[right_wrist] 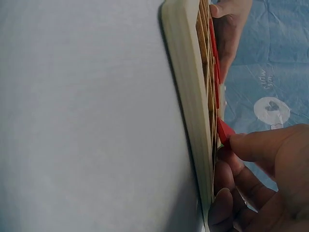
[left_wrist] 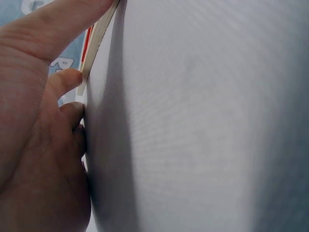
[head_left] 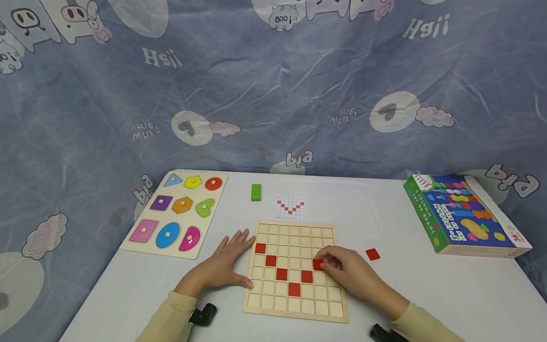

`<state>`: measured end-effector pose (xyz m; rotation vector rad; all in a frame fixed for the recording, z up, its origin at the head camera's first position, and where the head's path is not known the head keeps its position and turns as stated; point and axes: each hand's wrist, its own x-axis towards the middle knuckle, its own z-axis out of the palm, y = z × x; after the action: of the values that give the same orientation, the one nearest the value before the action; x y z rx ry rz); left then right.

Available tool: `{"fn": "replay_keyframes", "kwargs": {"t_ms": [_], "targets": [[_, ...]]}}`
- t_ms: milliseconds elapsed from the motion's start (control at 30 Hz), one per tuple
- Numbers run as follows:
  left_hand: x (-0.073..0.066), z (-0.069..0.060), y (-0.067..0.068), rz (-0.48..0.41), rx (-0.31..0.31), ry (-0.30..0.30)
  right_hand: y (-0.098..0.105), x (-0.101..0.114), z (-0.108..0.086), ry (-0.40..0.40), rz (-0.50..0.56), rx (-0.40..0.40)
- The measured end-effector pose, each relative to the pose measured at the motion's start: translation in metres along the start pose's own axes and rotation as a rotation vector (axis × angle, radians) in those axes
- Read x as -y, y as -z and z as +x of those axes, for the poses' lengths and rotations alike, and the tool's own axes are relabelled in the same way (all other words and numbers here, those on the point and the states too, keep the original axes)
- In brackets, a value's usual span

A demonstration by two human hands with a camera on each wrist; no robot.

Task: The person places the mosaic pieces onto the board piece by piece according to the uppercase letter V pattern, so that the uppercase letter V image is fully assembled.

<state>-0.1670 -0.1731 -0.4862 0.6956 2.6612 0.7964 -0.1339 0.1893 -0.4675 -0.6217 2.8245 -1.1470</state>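
Note:
A wooden grid board (head_left: 295, 311) lies flat on the table, with several red square tiles such as this tile (head_left: 294, 289) set in its cells in a V-like line. My right hand (head_left: 348, 268) pinches another red square tile (right_wrist: 225, 132) between thumb and fingers, tilted at a cell on the board's right side. My left hand (head_left: 222, 263) is spread at the board's left edge, its thumb and a fingertip touching the rim. A small pattern card (head_left: 290, 207) with a red V of squares lies behind the board. One loose red tile (head_left: 372, 254) rests right of it.
At the left lies a shape puzzle board (head_left: 194, 247) with coloured knobbed pieces. A green block (head_left: 256, 193) stands near the back of the white table (head_left: 342, 199). A blue and green box (head_left: 470, 218) sits at the right. Behind hangs a printed blue cloth (head_left: 273, 95).

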Motion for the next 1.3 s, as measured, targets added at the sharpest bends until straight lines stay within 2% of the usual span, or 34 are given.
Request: {"fn": "replay_keyframes", "kwargs": {"t_ms": [767,1033,1300], "targets": [[-0.0004,-0.0011,0.0006,-0.007,0.001,-0.012,0.0005,0.0000,-0.0008,0.007,-0.034,0.011],[-0.0019,-0.0014,0.0013,-0.011,0.003,-0.008,-0.0004,-0.0016,-0.0008,-0.014,-0.036,0.015],[-0.0017,-0.0011,0.0011,-0.005,0.003,-0.001,-0.0004,-0.0012,-0.0013,0.003,-0.032,0.016]]}}
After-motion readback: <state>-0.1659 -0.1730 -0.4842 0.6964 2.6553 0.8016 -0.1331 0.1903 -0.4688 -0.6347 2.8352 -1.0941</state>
